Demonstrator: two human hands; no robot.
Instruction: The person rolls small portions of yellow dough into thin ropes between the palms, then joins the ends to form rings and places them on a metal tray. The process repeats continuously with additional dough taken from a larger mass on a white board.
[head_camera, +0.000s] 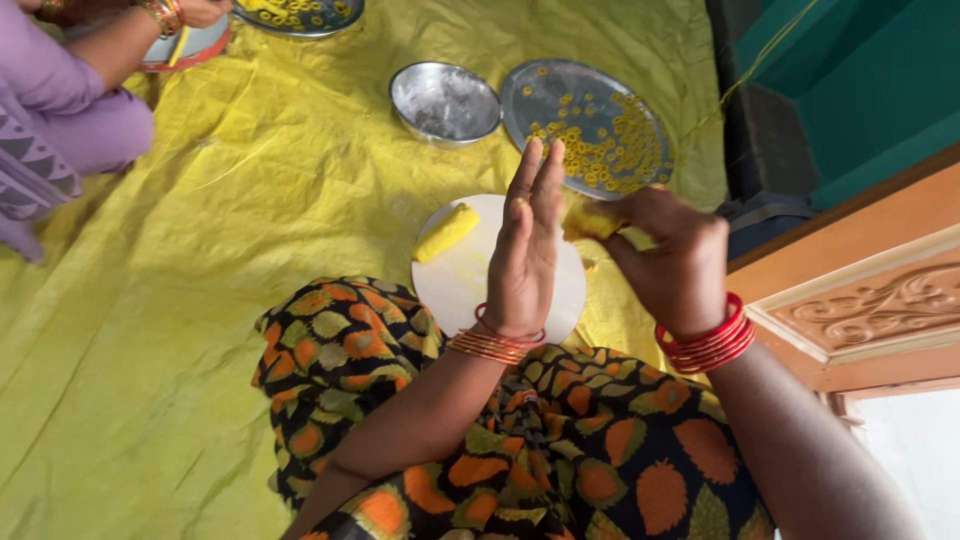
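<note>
Centre frame, left hand (523, 262) stood flat, fingers straight and together, right hand (672, 262) with fingers clamped on soft yellow dough lump (592, 220) just beside it, above round white board (460, 280); pinching small, even pieces would likely work best.

Bare crinkled yellow plastic sheet (200, 250) lies open to the left. Ahead, a round steel bowl (444, 101) and a wide steel plate of yellow rings (590, 120) block the way; a carved wooden door frame (860, 300) walls the right.
</note>
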